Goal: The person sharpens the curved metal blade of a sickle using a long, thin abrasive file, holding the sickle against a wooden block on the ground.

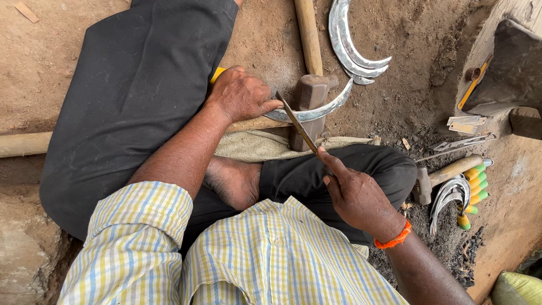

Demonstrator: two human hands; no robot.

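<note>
While the person sits cross-legged on bare earth, the left hand (241, 93) closes around the yellow-handled end of a sickle blade (316, 109), fingers wrapped tight, thumb pressing on the steel. The blade is a bright, curved crescent of polished metal; it rests across a dark iron hammer head (309, 96) that stands on a coarse burlap cloth (254, 146) over the lap. The right hand (355, 195), with an orange band at the wrist, pinches a flat, narrow file (299, 125) between thumb and extended forefinger; the file's far end lies on the blade's inner edge.

Beyond the hammer head, a stack of bare sickle blades (350, 42) lies on the dusty ground beside a round wooden handle (308, 34). To the right, a wooden-handled hammer (446, 172) lies near finished sickles with green-and-yellow grips (471, 192). No containers are visible except a yellow-green sack (516, 289) at the lower right; its contents cannot be seen.
</note>
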